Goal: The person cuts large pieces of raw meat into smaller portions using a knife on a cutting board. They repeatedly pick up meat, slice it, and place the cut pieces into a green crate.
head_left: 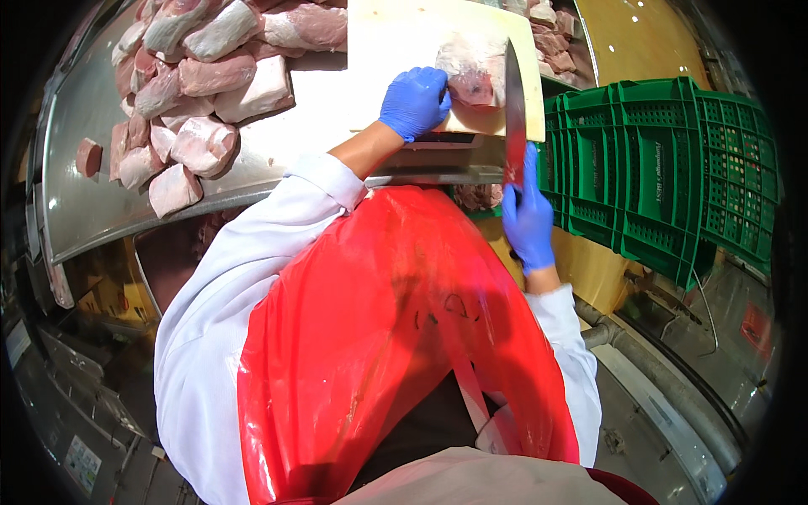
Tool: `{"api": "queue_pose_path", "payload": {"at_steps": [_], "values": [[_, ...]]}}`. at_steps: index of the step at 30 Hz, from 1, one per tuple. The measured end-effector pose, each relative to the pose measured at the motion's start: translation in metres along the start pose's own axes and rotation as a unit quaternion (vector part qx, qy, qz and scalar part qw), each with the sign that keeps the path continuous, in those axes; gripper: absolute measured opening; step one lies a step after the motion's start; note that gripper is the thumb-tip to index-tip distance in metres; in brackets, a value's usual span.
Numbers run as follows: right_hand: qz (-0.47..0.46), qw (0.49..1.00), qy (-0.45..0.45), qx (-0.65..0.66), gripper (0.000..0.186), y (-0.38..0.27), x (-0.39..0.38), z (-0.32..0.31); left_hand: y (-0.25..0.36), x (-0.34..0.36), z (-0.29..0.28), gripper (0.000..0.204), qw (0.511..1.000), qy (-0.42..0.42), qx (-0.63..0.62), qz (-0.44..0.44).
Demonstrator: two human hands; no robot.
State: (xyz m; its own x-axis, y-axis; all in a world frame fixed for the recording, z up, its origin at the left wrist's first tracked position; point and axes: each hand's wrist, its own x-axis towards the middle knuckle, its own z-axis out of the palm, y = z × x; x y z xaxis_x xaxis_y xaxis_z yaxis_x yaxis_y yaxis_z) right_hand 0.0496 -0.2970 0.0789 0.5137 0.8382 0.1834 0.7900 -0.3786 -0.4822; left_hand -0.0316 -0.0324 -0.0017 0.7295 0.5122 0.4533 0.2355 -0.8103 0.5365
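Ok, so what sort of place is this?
Most likely a meat-cutting room: raw meat chunks are heaped on a metal worktable, the gloved right hand holds a long knife at a cutting board, and green plastic crates sit alongside.

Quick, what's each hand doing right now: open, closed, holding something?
Left hand: curled closed at the meat piece's left edge; whether it grips can't be told.
Right hand: closed, holding the knife by its handle.

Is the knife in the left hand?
No, the right hand grips the knife, while the left hand is beside the meat on the board.
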Motion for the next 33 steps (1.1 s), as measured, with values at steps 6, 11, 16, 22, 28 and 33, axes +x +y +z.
{"api": "queue_pose_path", "payload": {"at_steps": [6,11,16,22,28,33], "values": [[0.007,0.991,-0.015,-0.136,0.074,-0.053,0.08,0.057,-0.012,-0.002,-0.001,0.01,0.992,0.004,-0.116,-0.04],[0.051,0.97,-0.14,-0.191,0.084,-0.072,0.059,0.065,-0.03,-0.002,-0.008,0.008,0.994,-0.004,-0.101,-0.036],[0.148,0.911,-0.282,-0.261,0.088,-0.097,0.007,0.025,-0.067,0.013,-0.024,0.01,0.994,0.04,-0.081,-0.069],[0.069,0.975,-0.142,-0.153,0.088,-0.086,-0.016,-0.004,-0.086,0.02,-0.044,0.016,0.989,0.037,-0.117,-0.081],[0.048,0.991,0.014,-0.125,0.08,-0.087,0.058,0.035,-0.041,0.009,-0.017,0.016,0.997,-0.024,-0.015,0.068],[0.046,0.977,-0.013,-0.207,0.075,-0.102,0.108,0.077,-0.048,0.006,-0.023,0.009,0.996,-0.063,-0.023,0.063]]}}
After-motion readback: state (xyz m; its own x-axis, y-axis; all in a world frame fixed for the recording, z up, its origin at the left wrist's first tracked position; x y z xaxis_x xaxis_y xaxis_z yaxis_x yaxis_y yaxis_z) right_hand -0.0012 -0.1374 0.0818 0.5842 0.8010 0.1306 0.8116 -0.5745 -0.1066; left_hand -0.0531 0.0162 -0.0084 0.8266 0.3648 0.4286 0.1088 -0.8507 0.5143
